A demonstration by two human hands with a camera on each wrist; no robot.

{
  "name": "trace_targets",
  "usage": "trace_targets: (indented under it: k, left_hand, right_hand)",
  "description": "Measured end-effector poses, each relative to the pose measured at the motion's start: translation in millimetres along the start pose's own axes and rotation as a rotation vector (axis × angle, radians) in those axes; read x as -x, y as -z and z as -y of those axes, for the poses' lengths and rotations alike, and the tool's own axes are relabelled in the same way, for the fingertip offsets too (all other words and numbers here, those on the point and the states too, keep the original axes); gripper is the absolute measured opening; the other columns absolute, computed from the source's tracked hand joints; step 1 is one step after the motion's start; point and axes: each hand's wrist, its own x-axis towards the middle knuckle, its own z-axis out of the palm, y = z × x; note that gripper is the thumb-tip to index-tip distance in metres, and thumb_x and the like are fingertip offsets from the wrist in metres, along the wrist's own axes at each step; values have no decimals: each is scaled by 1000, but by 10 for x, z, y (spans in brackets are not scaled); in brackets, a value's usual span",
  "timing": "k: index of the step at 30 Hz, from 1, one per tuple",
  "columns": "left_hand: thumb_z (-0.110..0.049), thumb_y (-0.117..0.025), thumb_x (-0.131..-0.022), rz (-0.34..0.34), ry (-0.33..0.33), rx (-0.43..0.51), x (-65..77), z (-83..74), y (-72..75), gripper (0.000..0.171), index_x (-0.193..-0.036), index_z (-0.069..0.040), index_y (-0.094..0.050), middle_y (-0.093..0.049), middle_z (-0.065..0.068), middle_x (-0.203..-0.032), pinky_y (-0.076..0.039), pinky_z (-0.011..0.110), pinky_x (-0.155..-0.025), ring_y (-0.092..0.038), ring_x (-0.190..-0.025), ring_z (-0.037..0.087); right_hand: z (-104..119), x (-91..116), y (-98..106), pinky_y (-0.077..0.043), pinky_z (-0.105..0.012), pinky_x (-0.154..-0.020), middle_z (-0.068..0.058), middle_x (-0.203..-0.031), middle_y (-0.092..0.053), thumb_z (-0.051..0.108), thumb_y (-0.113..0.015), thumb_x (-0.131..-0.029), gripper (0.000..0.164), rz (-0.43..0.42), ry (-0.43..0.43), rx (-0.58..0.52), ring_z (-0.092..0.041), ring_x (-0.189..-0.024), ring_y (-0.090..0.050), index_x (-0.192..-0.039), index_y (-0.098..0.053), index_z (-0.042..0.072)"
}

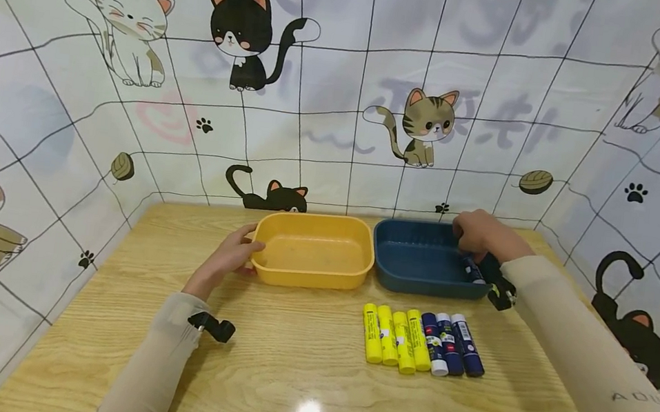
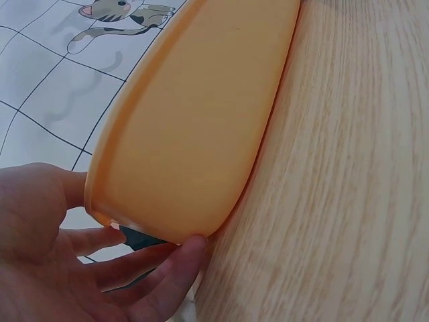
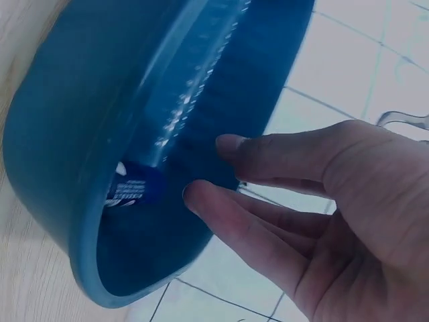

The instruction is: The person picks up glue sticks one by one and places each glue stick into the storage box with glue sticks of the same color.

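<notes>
At the yellow plastic bin (image 1: 308, 280), my left hand (image 1: 234, 252) holds the left end, thumb over the rim and fingers along the outside. The left wrist view shows those fingers (image 2: 181, 265) against the bin's end wall. My right hand (image 1: 479, 234) is over the right end of the dark blue bin (image 1: 426, 287). Its thumb and fingertips are apart with nothing between them, as the right wrist view shows. Below them, a dark blue glue stick (image 3: 137, 184) lies inside that bin near its right end.
In front of the blue bin, a row of glue sticks lies on the wooden table (image 1: 271, 365): several yellow ones (image 1: 396, 340) at left, three dark blue ones (image 1: 451, 345) at right. The bins stand side by side before a cat-patterned wall covering (image 1: 342, 110).
</notes>
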Motion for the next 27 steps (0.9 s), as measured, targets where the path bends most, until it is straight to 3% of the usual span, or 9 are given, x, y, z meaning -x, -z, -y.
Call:
trace_targets:
  k: [3,6,9,12,16,21,27]
  left_hand:
    - [-24,-51,-99,9,-7,5,-1,-2,17,62,-154,-20,-21,-43,25,-137,-61,45,-77,-60,-108,36]
    - [-24,-50,-100,23,-8,17,-1,-5,25,63,-154,-18,-19,-42,25,-140,-60,48,-79,-58,-111,38]
    - [-24,-50,-100,29,-6,19,10,-12,23,63,-154,-18,-19,-42,25,-140,-59,49,-81,-58,-111,38]
    - [-24,-51,-99,15,-1,15,31,-22,19,62,-153,-19,-22,-44,24,-137,-60,46,-79,-60,-108,35]
    - [-24,-52,-99,1,1,5,31,-20,13,60,-153,-20,-25,-46,22,-134,-61,42,-76,-61,-104,31]
    - [-24,-53,-98,0,4,8,2,2,7,60,-152,-21,-27,-48,21,-133,-62,39,-72,-62,-102,29]
    - [-25,-53,-98,2,11,9,-10,-2,-5,60,-152,-22,-26,-48,20,-133,-62,40,-73,-61,-103,29]
  right_hand:
    - [55,97,28,-57,-33,-55,-28,-113,-61,9,-65,-88,38,-25,38,6,-19,-57,-65,-121,-56,-6]
    - [74,226,29,-55,-32,-56,-17,-89,-70,14,-67,-88,40,-56,93,4,-17,-55,-64,-122,-56,-4]
    - [75,367,-3,-53,-30,-55,-5,-69,-67,18,-66,-90,40,-93,141,-19,-15,-53,-62,-123,-57,-2]
    - [106,511,-48,-52,-28,-54,1,-66,-66,20,-67,-90,37,-132,184,-40,-12,-52,-59,-121,-58,1]
    - [187,705,-122,-52,-27,-52,-2,-72,-67,20,-69,-89,35,-152,220,-106,-12,-53,-59,-118,-61,3]
    - [278,909,-239,-54,-26,-52,-4,-77,-65,20,-68,-90,35,-99,225,-197,-13,-56,-61,-120,-60,4]
    - [281,1068,-387,-58,-29,-57,-5,-84,-64,21,-68,-89,46,103,159,-297,-18,-66,-64,-129,-53,4]
